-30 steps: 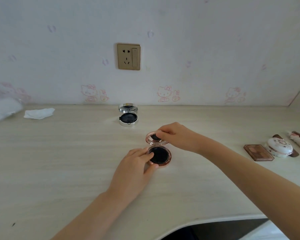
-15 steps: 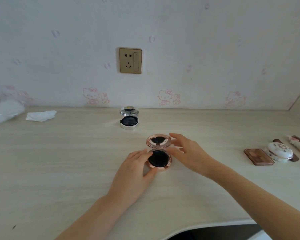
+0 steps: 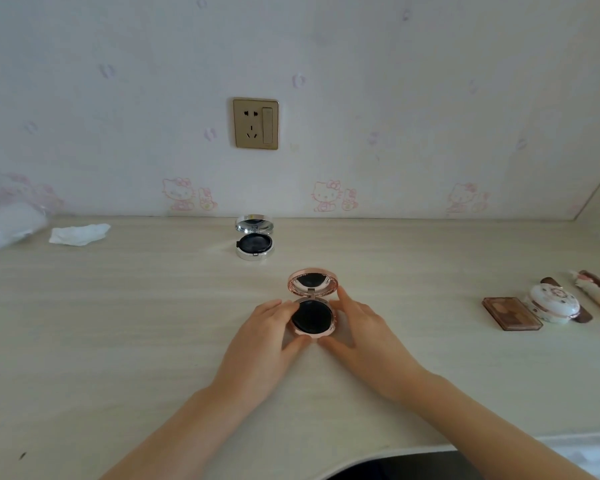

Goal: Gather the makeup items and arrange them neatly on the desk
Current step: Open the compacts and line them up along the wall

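While the open pink compact (image 3: pixel 311 308) is cupped mid-tabletop (image 3: pixel 125 323) between left hand (image 3: pixel 269 336) and right hand (image 3: pixel 362 332), fingers curled on its base, placement is underway; alignment behind the silver compact (image 3: pixel 254 239) is likely needed next.

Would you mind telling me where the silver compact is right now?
In the head view, the silver compact sits open at the back of the desk, below the wall socket, behind the rose-gold compact.
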Motion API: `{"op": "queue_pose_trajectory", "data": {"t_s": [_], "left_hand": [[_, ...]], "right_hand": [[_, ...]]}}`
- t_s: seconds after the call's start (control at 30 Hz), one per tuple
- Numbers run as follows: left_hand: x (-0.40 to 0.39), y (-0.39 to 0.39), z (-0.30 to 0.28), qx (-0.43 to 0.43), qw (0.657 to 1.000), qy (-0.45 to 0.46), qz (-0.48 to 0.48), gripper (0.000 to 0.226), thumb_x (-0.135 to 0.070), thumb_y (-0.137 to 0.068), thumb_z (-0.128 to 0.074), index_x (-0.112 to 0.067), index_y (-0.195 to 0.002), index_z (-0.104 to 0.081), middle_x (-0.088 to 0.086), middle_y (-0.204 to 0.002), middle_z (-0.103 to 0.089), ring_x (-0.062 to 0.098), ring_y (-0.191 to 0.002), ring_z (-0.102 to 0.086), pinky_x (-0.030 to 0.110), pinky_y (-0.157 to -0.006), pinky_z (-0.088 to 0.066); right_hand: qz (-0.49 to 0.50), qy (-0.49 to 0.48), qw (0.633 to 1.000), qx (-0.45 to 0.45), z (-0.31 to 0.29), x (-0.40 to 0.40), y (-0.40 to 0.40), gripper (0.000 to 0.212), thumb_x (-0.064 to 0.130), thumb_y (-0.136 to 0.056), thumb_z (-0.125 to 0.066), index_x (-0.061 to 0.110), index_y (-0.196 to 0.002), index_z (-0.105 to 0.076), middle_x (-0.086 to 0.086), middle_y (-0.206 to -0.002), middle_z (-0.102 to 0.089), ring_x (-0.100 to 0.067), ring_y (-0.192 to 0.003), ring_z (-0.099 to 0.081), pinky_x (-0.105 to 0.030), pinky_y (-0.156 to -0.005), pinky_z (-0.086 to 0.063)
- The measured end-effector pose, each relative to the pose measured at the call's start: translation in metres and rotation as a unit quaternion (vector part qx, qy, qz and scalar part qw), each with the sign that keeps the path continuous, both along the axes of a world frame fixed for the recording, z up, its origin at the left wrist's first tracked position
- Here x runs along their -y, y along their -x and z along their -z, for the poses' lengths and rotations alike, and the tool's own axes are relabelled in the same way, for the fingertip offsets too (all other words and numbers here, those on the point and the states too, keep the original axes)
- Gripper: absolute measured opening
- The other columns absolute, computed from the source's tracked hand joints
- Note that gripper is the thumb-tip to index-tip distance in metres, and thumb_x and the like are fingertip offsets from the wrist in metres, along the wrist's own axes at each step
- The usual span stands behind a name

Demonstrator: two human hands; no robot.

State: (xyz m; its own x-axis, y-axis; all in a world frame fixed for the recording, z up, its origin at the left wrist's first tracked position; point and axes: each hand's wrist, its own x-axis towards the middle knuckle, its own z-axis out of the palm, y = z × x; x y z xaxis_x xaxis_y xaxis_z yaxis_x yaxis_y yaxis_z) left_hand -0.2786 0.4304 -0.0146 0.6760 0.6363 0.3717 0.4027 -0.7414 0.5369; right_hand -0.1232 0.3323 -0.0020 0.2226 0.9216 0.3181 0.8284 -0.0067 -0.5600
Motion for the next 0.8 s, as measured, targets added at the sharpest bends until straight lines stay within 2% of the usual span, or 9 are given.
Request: {"op": "queue_pose_trajectory", "data": {"t_s": [0.17, 0.23, 0.3, 0.4, 0.47, 0.57, 0.7, 0.8], "left_hand": [[-0.015, -0.018, -0.01, -0.006, 1.0, -0.014, 0.027, 0.04, -0.042, -0.088, -0.062, -0.032, -0.125, -0.057, -0.014, -0.115, -0.062, 0.008, -0.114, -0.046, 0.026, -0.094, -0.04], [-0.026, -0.028, -0.015, -0.012, 0.999, -0.006, 0.029, 0.037, -0.043, -0.088, -0.062, -0.032, -0.123, -0.059, -0.013, -0.108, -0.063, 0.01, -0.108, -0.046, 0.028, -0.091, -0.042], [-0.039, -0.039, -0.018, -0.014, 0.999, -0.011, 0.031, 0.033, -0.041, -0.089, -0.061, -0.031, -0.12, -0.062, -0.013, -0.106, -0.064, 0.012, -0.104, -0.046, 0.029, -0.088, -0.043], [-0.057, -0.056, -0.019, -0.014, 1.0, -0.016, 0.022, 0.03, -0.038, -0.09, -0.061, -0.028, -0.118, -0.063, -0.012, -0.104, -0.065, 0.015, -0.101, -0.046, 0.031, -0.087, -0.043], [-0.069, -0.064, -0.018, -0.018, 1.0, -0.011, 0.012, 0.03, -0.037, -0.09, -0.061, -0.025, -0.118, -0.063, -0.01, -0.104, -0.065, 0.015, -0.102, -0.047, 0.03, -0.087, -0.043], [-0.084, -0.076, -0.015, -0.031, 0.999, -0.014, 0.002, 0.032, -0.036, -0.092, -0.058, -0.019, -0.119, -0.062, -0.005, -0.11, -0.064, 0.018, -0.107, -0.049, 0.031, -0.09, -0.042], [-0.096, -0.089, -0.009, -0.052, 0.998, -0.034, -0.018, 0.035, -0.034, -0.096, -0.051, -0.013, -0.124, -0.057, 0.0, -0.12, -0.059, 0.019, -0.115, -0.047, 0.03, -0.097, -0.038], [-0.101, -0.099, -0.006, -0.078, 0.995, -0.053, -0.039, 0.035, -0.03, -0.1, -0.044, -0.012, -0.128, -0.054, 0.001, -0.126, -0.054, 0.021, -0.119, -0.044, 0.029, -0.101, -0.034]], "right_hand": [[0.0, -0.004, 1.0, -0.015, -0.006, -0.018, -0.016, 0.066, 0.037, -0.084, -0.066, 0.02, -0.14, -0.035, 0.01, -0.109, -0.068, -0.011, -0.098, -0.058, -0.007, -0.077, -0.037], [0.004, -0.015, 0.999, -0.029, -0.01, -0.03, -0.024, 0.066, 0.031, -0.084, -0.068, 0.02, -0.14, -0.036, 0.006, -0.105, -0.07, -0.009, -0.091, -0.057, -0.002, -0.073, -0.037], [0.009, -0.019, 0.999, -0.04, -0.012, -0.044, -0.033, 0.065, 0.029, -0.084, -0.069, 0.02, -0.14, -0.037, 0.005, -0.105, -0.07, -0.01, -0.09, -0.057, 0.0, -0.07, -0.035], [0.025, -0.008, 0.998, -0.056, -0.015, -0.068, -0.046, 0.063, 0.028, -0.084, -0.068, 0.02, -0.139, -0.038, 0.006, -0.11, -0.069, -0.018, -0.095, -0.061, -0.009, -0.066, -0.035], [0.034, -0.008, 0.997, -0.067, -0.015, -0.083, -0.054, 0.061, 0.025, -0.083, -0.07, 0.019, -0.137, -0.042, 0.003, -0.111, -0.069, -0.019, -0.098, -0.061, -0.008, -0.066, -0.035], [0.038, 0.001, 0.996, -0.078, -0.015, -0.102, -0.065, 0.058, 0.021, -0.082, -0.07, 0.017, -0.135, -0.044, 0.002, -0.112, -0.069, -0.02, -0.1, -0.061, 0.001, -0.067, -0.034], [0.035, 0.02, 0.996, -0.085, -0.011, -0.124, -0.076, 0.057, 0.021, -0.084, -0.067, 0.021, -0.135, -0.041, 0.002, -0.109, -0.07, -0.02, -0.101, -0.061, -0.016, -0.073, -0.039], [0.038, 0.022, 0.996, -0.083, -0.007, -0.135, -0.081, 0.054, 0.02, -0.085, -0.063, 0.021, -0.134, -0.041, 0.0, -0.105, -0.071, -0.021, -0.099, -0.062, -0.014, -0.071, -0.04]]}}
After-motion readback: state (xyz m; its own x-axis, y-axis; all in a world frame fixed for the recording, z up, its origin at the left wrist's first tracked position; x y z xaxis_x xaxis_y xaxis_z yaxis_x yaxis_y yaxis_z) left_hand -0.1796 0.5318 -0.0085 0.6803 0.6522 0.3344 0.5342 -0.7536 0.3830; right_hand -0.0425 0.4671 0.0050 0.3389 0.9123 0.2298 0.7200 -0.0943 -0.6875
